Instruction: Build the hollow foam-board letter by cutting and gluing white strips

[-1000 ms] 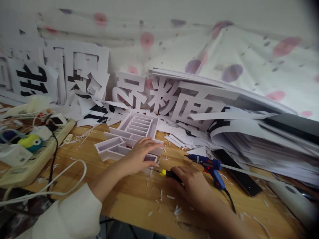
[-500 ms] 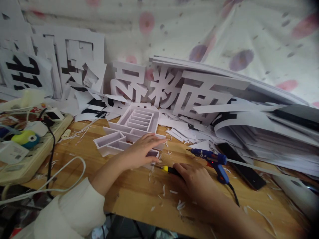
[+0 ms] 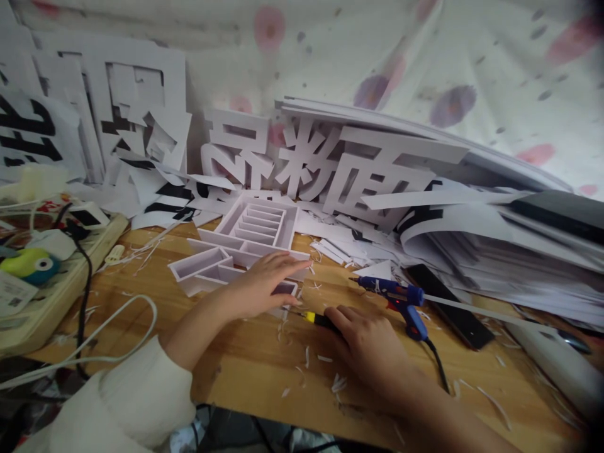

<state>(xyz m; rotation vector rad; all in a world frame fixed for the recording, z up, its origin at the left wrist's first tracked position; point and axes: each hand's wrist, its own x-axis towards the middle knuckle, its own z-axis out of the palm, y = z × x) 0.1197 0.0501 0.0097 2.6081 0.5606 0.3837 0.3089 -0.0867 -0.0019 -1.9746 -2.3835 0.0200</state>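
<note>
A white box letter (image 3: 207, 261), built of thin upright foam-board strips, lies on the wooden table in front of me. My left hand (image 3: 264, 283) grips its right end, with the thumb at the near wall and the fingers stretched across the far part; the palm hides some of the letter. My right hand (image 3: 363, 340) is closed round a yellow-and-black-handled tool (image 3: 315, 319). A thin metal tip on that tool points left, close to the letter's lower right corner. I cannot tell whether it touches. Right of the hands stands a blue glue gun (image 3: 394, 296) with a long glue stick.
Finished white letters (image 3: 306, 160) lean against the curtain behind. A black phone (image 3: 453, 308) and stacked white sheets (image 3: 472, 251) are at the right. A power strip (image 3: 61, 296) with plugs and cables lies left. White scraps (image 3: 337, 384) litter the table (image 3: 264, 384).
The whole view has shifted slightly, so everything sits a little further left. Both hands keep about the same hold beside the letter.
</note>
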